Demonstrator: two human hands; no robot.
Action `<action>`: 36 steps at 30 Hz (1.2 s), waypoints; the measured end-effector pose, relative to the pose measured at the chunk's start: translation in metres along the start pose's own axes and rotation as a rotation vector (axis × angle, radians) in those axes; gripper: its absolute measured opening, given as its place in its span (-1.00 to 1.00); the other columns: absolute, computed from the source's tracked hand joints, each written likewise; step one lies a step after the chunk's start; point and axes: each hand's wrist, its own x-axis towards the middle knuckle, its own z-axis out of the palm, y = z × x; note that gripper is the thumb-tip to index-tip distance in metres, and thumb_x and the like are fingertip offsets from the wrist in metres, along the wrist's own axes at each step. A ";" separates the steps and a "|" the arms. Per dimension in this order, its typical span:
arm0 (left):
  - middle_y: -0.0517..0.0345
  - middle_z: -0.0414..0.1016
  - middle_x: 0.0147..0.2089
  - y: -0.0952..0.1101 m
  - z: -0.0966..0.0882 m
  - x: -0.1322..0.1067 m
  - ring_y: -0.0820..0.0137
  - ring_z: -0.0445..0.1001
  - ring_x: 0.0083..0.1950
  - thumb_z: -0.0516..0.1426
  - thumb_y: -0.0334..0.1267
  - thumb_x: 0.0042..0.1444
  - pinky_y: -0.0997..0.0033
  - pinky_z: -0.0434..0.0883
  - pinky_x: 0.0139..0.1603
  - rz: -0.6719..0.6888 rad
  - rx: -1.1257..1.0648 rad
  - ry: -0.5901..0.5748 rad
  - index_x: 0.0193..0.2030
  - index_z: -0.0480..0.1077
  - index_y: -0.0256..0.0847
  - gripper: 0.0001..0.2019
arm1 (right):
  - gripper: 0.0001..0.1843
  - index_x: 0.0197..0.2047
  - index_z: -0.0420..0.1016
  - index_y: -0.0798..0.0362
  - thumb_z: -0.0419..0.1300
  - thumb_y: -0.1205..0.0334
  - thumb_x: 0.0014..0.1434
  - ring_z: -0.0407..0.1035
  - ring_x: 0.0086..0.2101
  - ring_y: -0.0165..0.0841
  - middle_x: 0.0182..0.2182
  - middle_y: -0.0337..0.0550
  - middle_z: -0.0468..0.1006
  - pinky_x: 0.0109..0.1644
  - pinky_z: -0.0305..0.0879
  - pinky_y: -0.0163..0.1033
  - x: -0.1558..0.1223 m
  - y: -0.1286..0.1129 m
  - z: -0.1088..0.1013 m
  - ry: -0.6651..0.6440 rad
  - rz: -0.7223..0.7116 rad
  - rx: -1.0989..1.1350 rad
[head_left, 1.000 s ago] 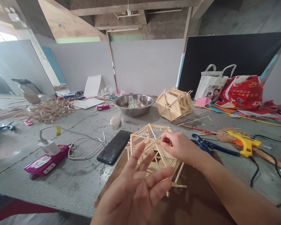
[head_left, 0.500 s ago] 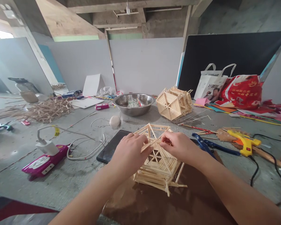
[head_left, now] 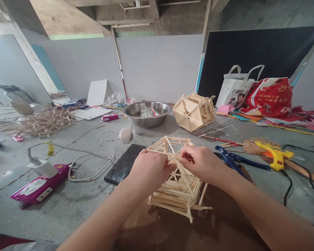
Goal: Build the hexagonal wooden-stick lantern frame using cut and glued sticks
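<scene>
Sticks everywhere on this bench. The pale six-sided stick frame (head_left: 179,190) sits on a brown board (head_left: 172,232) at the near edge of the grey table (head_left: 75,205). It's thin sticks stacked in layers, with spokes crossing inside and a few ends poking out at the bottom. The left hand (head_left: 149,170) and right hand (head_left: 202,164) are both curled tight on its top, fingertips pinched on the upper sticks near the middle, nearly touching each other. A black phone (head_left: 124,164) lies just left of it, with blue pliers (head_left: 234,161) and a yellow glue gun (head_left: 274,155) to the right. Further back there's a steel bowl (head_left: 146,113) beside a second stick model (head_left: 193,112). Grey panels and a bare concrete ceiling close off the room.
</scene>
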 end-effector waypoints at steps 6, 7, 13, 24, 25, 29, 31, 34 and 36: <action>0.16 0.33 -0.67 0.000 0.003 0.000 0.32 0.39 -0.50 -0.10 -0.19 0.05 0.29 0.22 -0.35 0.029 0.011 0.023 -0.71 0.21 -0.23 -0.65 | -0.86 -0.47 0.26 0.04 -0.02 0.20 0.06 0.20 -0.52 -0.45 -0.58 -0.27 0.36 -0.45 -0.01 -0.35 0.000 -0.001 -0.001 0.001 0.004 0.001; 0.15 0.33 -0.67 -0.001 0.003 0.000 0.32 0.39 -0.51 -0.10 -0.19 0.05 0.29 0.22 -0.35 0.035 0.013 0.031 -0.71 0.21 -0.23 -0.64 | -0.86 -0.46 0.27 0.04 -0.02 0.21 0.06 0.20 -0.52 -0.45 -0.58 -0.27 0.37 -0.45 -0.01 -0.35 -0.001 -0.001 -0.001 0.001 0.008 -0.003; 0.15 0.34 -0.66 -0.002 0.007 -0.001 0.34 0.38 -0.52 -0.12 -0.20 0.08 0.28 0.23 -0.34 0.067 0.040 0.069 -0.70 0.22 -0.23 -0.62 | -0.87 -0.46 0.29 0.04 0.00 0.22 0.05 0.21 -0.52 -0.44 -0.58 -0.26 0.37 -0.46 -0.01 -0.35 -0.001 -0.002 -0.002 -0.004 0.020 -0.012; 0.19 0.29 -0.68 -0.001 0.007 -0.002 0.39 0.36 -0.54 -0.14 -0.24 0.09 0.28 0.24 -0.31 0.037 0.029 0.069 -0.69 0.19 -0.23 -0.64 | -0.85 -0.47 0.29 0.05 -0.02 0.21 0.06 0.22 -0.51 -0.44 -0.57 -0.25 0.38 -0.44 0.01 -0.35 -0.001 -0.004 -0.002 -0.007 0.029 -0.005; 0.19 0.30 -0.68 -0.001 0.007 -0.002 0.39 0.36 -0.54 -0.14 -0.23 0.09 0.28 0.24 -0.30 0.037 0.027 0.069 -0.69 0.19 -0.24 -0.64 | -0.85 -0.47 0.29 0.05 -0.02 0.22 0.06 0.22 -0.51 -0.44 -0.57 -0.25 0.38 -0.44 0.02 -0.35 -0.001 -0.004 -0.002 -0.005 0.028 -0.004; 0.19 0.29 -0.68 -0.001 0.008 -0.002 0.38 0.35 -0.54 -0.11 -0.22 0.07 0.27 0.24 -0.28 0.044 0.010 0.063 -0.69 0.20 -0.23 -0.65 | -0.86 -0.46 0.30 0.05 -0.01 0.23 0.06 0.23 -0.50 -0.44 -0.56 -0.25 0.39 -0.43 0.02 -0.35 -0.001 -0.004 -0.003 -0.003 0.016 0.001; 0.20 0.28 -0.69 -0.001 0.007 -0.002 0.38 0.35 -0.53 -0.10 -0.21 0.06 0.27 0.23 -0.28 0.041 0.003 0.060 -0.69 0.21 -0.23 -0.65 | -0.87 -0.46 0.31 0.05 0.01 0.21 0.05 0.23 -0.50 -0.43 -0.56 -0.25 0.39 -0.43 0.03 -0.34 -0.001 -0.005 -0.003 -0.007 0.021 0.003; 0.20 0.28 -0.68 0.000 0.006 -0.002 0.38 0.35 -0.53 -0.10 -0.20 0.07 0.28 0.23 -0.29 0.041 -0.001 0.062 -0.69 0.22 -0.23 -0.65 | -0.84 -0.46 0.31 0.05 0.03 0.15 0.04 0.23 -0.49 -0.42 -0.55 -0.24 0.40 -0.43 0.04 -0.34 -0.002 -0.006 -0.004 -0.011 0.049 0.012; 0.19 0.28 -0.69 0.000 0.006 -0.002 0.38 0.35 -0.54 -0.10 -0.20 0.07 0.28 0.23 -0.30 0.040 -0.006 0.065 -0.70 0.21 -0.23 -0.64 | -0.82 -0.45 0.32 0.05 0.04 0.12 0.04 0.24 -0.49 -0.42 -0.55 -0.24 0.40 -0.43 0.04 -0.34 -0.002 -0.006 -0.004 -0.011 0.053 0.019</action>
